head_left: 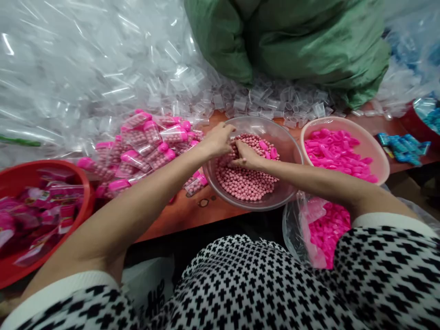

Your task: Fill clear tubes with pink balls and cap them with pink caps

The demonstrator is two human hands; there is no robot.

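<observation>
- Loose clear tubes (85, 68): big heap covering the bench's far left and running along its far edge.
- Green sack (292, 41): slumped on the far edge, right of middle.
- Bench (192, 213): orange-brown top, bare strip along the near edge.
- Red tub (51, 164): near left corner, full of pink packets.
- Filled tubes (144, 142): pink-capped pile between the red tub and the bowl.
- Bowl (285, 142): clear, mid-bench by the near edge, holds pink balls (245, 183) and a few pink caps.
- Cap bowl (338, 120): pink, just right of the bowl, full of pink caps.
- Cap bag (326, 229): clear, more pink caps, below the near edge on the right.
- Blue packs (404, 146): far right edge.
- Left hand (220, 140): over the bowl's left rim, fingers curled inward; cannot tell whether they hold anything.
- Right hand (247, 158): in the balls, touching the left hand, fingers bent down into them; grip cannot be told.
</observation>
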